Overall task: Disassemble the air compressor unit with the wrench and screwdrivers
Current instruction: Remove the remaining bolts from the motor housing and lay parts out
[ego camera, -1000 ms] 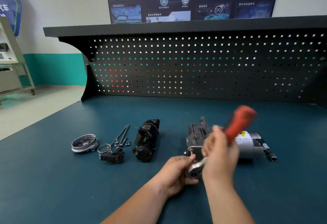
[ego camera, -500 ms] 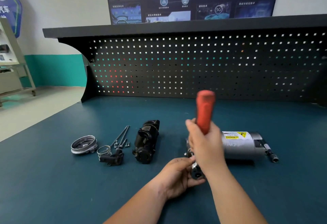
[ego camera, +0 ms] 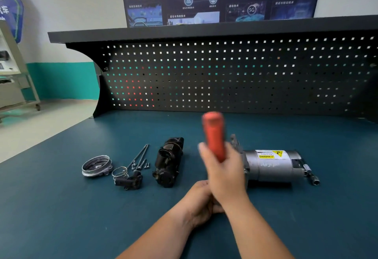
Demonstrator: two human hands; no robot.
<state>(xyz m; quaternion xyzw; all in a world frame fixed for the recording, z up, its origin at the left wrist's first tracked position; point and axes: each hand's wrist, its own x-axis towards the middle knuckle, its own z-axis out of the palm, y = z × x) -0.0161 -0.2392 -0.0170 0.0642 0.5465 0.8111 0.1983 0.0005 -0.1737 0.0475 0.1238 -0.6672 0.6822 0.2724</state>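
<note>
The right hand [ego camera: 224, 173] is wrapped around one red tool handle [ego camera: 213, 135], which stands nearly upright and is blurred; its working end is hidden behind the hand. The left hand [ego camera: 201, 203] sits just beneath and against the right wrist, fingertips covered, so I cannot tell what it grips, if anything.

Right behind the hands lies the air compressor unit [ego camera: 272, 168], a silver cylinder on its side with one yellow warning label [ego camera: 270, 154]. One socket bar [ego camera: 311, 176] lies at its right end.

To the left, on the blue-green bench top [ego camera: 61, 207], the loose parts sit in a row:
- one black housing [ego camera: 168, 162]
- two long bolts [ego camera: 140, 155] side by side
- about three short screws [ego camera: 145, 164], too small to count surely
- one small black fitting [ego camera: 131, 181]
- two wire clamp rings [ego camera: 120, 172] overlapping
- one metal ring cover [ego camera: 96, 165]

One black pegboard [ego camera: 225, 74] backs the bench.
</note>
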